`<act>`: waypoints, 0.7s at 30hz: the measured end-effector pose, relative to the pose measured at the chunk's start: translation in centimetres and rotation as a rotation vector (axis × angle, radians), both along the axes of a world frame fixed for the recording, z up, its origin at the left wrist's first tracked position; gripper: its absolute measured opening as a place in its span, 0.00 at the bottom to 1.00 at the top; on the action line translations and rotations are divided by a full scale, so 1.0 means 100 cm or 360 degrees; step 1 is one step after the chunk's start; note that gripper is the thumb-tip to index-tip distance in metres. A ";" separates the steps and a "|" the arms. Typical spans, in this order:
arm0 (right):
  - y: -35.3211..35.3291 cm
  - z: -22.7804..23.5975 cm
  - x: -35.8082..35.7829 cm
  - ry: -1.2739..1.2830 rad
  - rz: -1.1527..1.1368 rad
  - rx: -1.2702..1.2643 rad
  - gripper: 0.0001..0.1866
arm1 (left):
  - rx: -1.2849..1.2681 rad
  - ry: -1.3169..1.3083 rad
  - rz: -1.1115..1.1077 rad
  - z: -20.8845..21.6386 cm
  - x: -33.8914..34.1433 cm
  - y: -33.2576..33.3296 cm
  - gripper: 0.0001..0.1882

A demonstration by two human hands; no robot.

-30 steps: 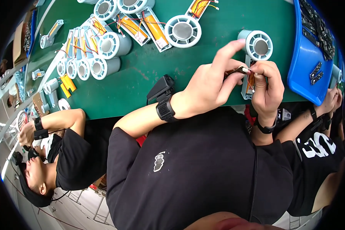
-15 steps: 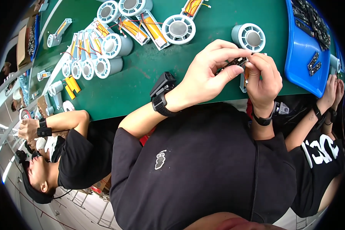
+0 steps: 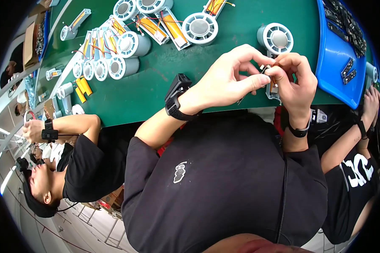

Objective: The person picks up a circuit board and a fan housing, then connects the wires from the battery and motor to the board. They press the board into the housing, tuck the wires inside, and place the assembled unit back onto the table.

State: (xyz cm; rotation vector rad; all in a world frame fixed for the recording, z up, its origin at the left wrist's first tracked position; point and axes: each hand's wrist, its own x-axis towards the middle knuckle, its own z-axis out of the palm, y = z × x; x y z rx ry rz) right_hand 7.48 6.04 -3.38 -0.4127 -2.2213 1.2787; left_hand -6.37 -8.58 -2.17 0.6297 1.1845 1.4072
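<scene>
In the head view, your left hand [image 3: 236, 79] pinches a small dark board [image 3: 264, 69] between thumb and fingers; your right hand [image 3: 298, 84], fingers narrowed beside it, seems to hold thin wires [image 3: 274, 64], mostly hidden; the pale-blue fan [image 3: 278, 39] sits just beyond on the green table [image 3: 156, 90]

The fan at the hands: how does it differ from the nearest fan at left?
This fan points its handle down the picture; the left fan points it up. The right hand partly covers this fan's handle; no hand touches the left fan. Both have pale-blue rims and grey centres.
</scene>
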 end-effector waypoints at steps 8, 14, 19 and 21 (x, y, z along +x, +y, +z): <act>-0.007 -0.007 0.001 0.0177 -0.0209 -0.0431 0.12 | 0.0101 0.0387 -0.0056 -0.002 0.001 0.002 0.19; 0.005 -0.004 0.030 -0.0047 0.0055 0.0404 0.11 | 0.0175 0.0784 0.0170 -0.012 0.004 0.001 0.22; -0.002 -0.001 0.020 -0.0059 -0.0142 0.0543 0.06 | 0.0165 0.0883 0.0232 -0.015 0.003 -0.002 0.22; -0.002 -0.002 0.013 0.0042 -0.0247 0.0598 0.05 | 0.0172 0.0950 0.0235 -0.014 0.003 -0.002 0.22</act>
